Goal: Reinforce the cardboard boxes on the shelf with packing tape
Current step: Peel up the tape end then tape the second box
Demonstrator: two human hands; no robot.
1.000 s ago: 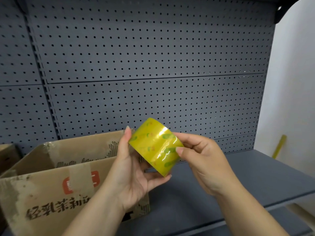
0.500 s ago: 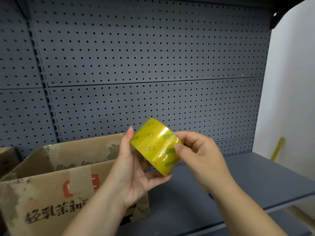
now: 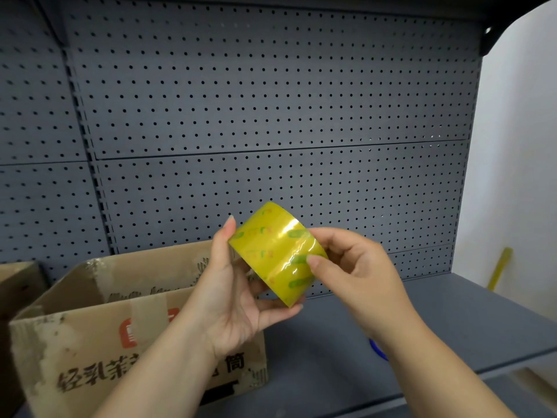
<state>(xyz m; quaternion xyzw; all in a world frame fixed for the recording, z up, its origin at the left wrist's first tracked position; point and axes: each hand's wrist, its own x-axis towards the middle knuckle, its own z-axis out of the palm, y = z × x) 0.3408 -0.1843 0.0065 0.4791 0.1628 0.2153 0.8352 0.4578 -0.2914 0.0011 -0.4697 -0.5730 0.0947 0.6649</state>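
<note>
Little has changed. The left hand [image 3: 238, 300] still holds the tape roll [image 3: 275, 254] up above the shelf [image 3: 452, 321], its grip curled round it. The right hand [image 3: 358, 273] pinches the roll too, thumb rubbing, likely hunting the end. The box [image 3: 90, 342] waits beside.

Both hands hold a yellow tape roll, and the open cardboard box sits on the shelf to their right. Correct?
Not quite. In the head view the open cardboard box sits on the shelf to their left. The left hand and right hand do both hold the yellow tape roll.
</note>
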